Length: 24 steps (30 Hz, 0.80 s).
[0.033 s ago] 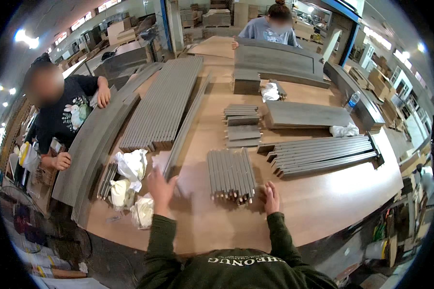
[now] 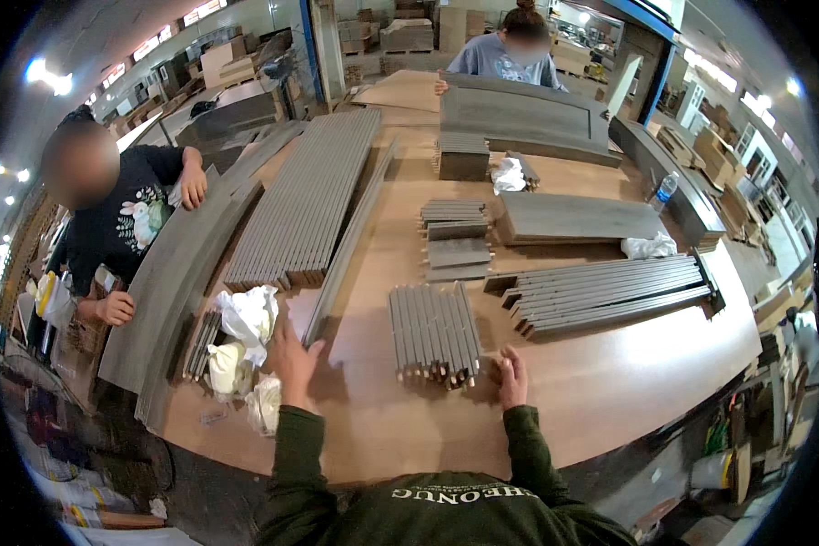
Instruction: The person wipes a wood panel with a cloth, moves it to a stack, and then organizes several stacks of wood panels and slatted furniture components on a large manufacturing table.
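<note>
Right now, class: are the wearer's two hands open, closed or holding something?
Left hand: open, thumb spread, near the long grey strip.
Right hand: fingers partly curled beside the short grey slats; grip cannot be told.

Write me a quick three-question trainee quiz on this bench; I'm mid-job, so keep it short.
1. True or false: the right hand is to the right of the short grey strips.
2. Which is nearest the left hand?
A) the water bottle
B) the long narrow strip
C) the blue post
3. What is the hand of the far co-worker touching?

Key:
1. True.
2. B.
3. The grey framed panel, at its left edge.
</note>
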Tool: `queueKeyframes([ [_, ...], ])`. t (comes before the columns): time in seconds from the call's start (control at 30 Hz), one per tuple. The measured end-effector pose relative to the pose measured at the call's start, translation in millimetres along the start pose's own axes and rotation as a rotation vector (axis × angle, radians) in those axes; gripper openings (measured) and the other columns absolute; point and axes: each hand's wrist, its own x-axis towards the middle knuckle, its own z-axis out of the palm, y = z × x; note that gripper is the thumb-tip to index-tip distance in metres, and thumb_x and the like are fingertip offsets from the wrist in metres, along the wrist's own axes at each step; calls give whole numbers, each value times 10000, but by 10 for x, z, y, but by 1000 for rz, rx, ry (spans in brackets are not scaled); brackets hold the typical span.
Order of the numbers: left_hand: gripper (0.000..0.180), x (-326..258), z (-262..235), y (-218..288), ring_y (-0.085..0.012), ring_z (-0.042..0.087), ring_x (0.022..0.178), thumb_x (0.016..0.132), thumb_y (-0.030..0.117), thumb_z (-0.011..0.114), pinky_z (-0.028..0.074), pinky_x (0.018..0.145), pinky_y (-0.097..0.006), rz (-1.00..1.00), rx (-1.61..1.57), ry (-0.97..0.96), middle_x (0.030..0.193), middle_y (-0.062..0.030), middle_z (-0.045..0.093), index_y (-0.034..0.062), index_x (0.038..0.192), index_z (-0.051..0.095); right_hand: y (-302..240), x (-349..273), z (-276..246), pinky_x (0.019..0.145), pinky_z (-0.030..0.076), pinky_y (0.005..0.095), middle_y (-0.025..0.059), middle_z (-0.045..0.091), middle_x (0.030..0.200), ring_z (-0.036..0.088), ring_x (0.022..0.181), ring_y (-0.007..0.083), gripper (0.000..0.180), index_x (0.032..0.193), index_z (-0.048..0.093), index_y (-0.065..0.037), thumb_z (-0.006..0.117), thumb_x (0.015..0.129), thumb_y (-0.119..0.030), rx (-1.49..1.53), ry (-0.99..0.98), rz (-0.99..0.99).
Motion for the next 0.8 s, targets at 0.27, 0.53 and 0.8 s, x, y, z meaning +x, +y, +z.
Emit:
queueKeyframes([
  [0.27,337,76,321,58,-387,634,743,842,382,585,489,690,-492,-28,159,-148,778,-179,659,50,891,608,-162,-111,242,735,494,302,91,633,945,612,826,164,226,1100,590,-5,563,898,-102,-417,29,-209],
  [0.53,533,887,1108,453,-338,571,1026,745,352,708,461,829,-447,-288,-333,204,1102,-152,581,70,1148,502,-2,-101,167,773,483,332,131,624,903,619,835,252,182,1004,627,-6,556,837,-23,-524,41,-255],
  [0.8,771,1066,1480,434,-377,446,1171,732,294,736,403,937,-452,-382,-519,335,1283,-198,422,27,1334,336,-158,-191,298,763,461,333,131,569,860,570,824,245,163,976,568,23,517,822,2,-625,-16,-326],
])
